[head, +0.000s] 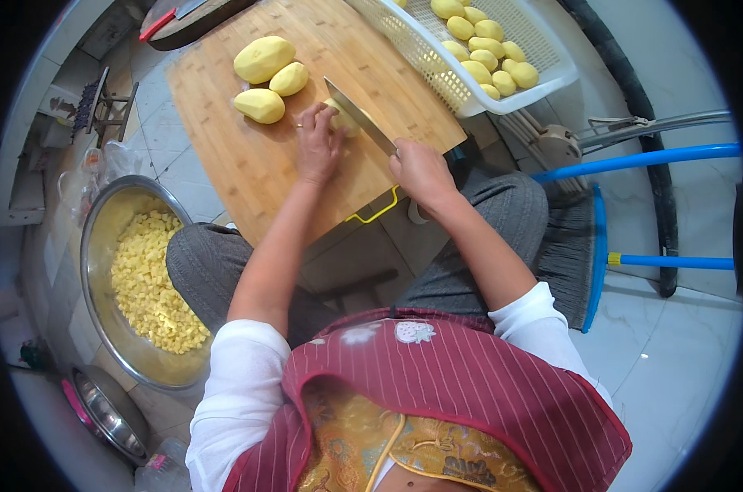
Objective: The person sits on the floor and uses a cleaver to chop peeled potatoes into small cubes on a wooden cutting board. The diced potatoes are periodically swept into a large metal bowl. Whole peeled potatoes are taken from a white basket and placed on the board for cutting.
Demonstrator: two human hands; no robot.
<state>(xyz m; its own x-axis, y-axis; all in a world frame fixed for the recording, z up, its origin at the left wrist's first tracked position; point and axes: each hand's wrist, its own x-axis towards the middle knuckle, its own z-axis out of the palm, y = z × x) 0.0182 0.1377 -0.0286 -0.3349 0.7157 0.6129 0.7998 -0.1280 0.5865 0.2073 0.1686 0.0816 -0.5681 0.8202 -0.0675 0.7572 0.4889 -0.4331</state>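
Note:
My right hand [422, 173] grips the handle of a kitchen knife [362, 118], whose wide blade slants up and left across the wooden cutting board [211, 147]. Against the blade's left side lies a peeled potato [342, 117], partly hidden by fingers. My left hand [319, 140] holds that potato down, fingertips close to the blade. Whether the blade is into the flesh cannot be made out. Three whole peeled potatoes, a large one [264, 59], a small one [289, 79] and a medium one [259, 106], rest on the board beyond my left hand.
A white plastic basket [463, 101] holding several peeled potatoes stands at the upper right. At left, a steel basin [94, 295] contains diced potato [153, 283]. A round chopping block [190, 27] carries a red-handled knife [157, 24]. Blue-handled brooms [599, 258] stand at right.

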